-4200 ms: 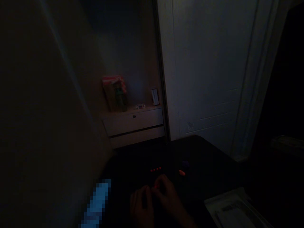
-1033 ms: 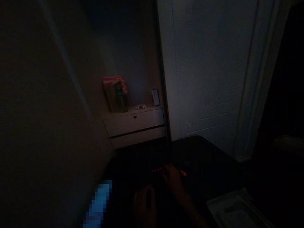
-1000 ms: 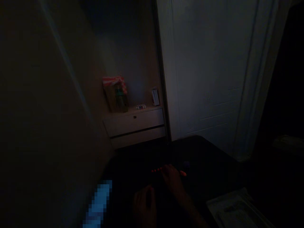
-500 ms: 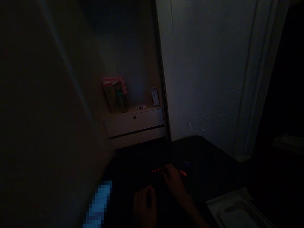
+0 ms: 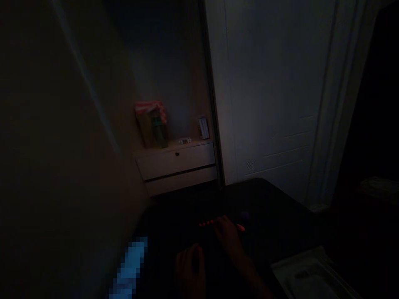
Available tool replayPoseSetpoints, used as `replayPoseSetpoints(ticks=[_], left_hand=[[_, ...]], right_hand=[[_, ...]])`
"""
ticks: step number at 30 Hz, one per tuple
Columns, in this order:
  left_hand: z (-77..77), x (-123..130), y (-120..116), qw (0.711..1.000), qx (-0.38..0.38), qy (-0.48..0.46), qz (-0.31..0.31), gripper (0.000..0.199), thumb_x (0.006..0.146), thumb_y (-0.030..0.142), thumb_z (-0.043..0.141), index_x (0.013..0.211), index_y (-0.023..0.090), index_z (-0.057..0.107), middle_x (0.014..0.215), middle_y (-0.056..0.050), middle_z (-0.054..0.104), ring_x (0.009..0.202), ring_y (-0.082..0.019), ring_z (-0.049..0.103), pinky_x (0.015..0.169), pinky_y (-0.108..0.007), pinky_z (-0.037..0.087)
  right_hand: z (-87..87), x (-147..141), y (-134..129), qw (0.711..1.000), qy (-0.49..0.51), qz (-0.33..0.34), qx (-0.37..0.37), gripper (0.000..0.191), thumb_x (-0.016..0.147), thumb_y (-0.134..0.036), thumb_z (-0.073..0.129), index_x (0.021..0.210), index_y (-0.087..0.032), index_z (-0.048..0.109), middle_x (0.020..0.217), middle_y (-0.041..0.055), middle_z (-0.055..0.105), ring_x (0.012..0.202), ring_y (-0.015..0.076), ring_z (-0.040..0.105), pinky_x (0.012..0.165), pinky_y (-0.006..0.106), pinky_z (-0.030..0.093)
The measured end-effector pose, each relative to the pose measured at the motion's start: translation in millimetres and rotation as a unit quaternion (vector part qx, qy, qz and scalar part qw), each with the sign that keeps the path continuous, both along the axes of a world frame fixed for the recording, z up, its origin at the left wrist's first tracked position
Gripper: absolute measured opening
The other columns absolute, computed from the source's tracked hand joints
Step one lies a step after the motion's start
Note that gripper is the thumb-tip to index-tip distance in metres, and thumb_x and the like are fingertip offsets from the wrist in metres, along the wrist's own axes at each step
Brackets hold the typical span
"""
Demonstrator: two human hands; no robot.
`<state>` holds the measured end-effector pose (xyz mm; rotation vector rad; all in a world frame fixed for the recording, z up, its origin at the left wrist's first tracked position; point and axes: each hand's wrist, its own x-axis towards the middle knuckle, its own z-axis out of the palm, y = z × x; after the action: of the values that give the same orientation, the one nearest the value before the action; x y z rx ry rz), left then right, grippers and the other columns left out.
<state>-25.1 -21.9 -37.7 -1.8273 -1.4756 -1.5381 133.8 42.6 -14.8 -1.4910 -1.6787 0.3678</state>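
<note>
1. Really dark in here, but the row of red balls (image 5: 208,222) is on the black table (image 5: 264,197), in from the far edge and closer to the left edge than the right.
2. Right hand (image 5: 227,232) is at the row's right end, fingers bent down to the tabletop. Can't tell if they're pinching anything.
3. Left hand (image 5: 189,265) sits nearer the wearer, thumb and index tips seemingly pinched on a red bit (image 5: 198,248), other fingers curled together.
4. Orange lump (image 5: 240,227) is just right of the right hand, purple lump (image 5: 245,215) a little beyond, toward the far edge.
5. My read: the step is setting or nudging a piece at the row's end. Next move calls for a light fingertip release without bumping the neighbours.
</note>
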Motion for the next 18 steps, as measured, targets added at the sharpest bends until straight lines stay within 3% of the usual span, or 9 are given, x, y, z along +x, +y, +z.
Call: replayPoseSetpoints(ticks=[18], left_hand=[[1.1, -0.8, -0.6, 1.000, 0.001, 0.009, -0.002, 0.025, 0.098, 0.038, 0.054, 0.094, 0.021, 0.073, 0.086, -0.004, 0.077, 0.081, -0.019, 0.069, 0.074, -0.032, 0.055]], right_hand=[[-1.5, 1.4, -0.6, 1.000, 0.025, 0.011, 0.005, 0.023, 0.090, -0.011, 0.053, 0.097, -0.020, 0.072, 0.101, 0.0078, 0.074, 0.096, 0.0222, 0.071, 0.083, 0.029, 0.052]])
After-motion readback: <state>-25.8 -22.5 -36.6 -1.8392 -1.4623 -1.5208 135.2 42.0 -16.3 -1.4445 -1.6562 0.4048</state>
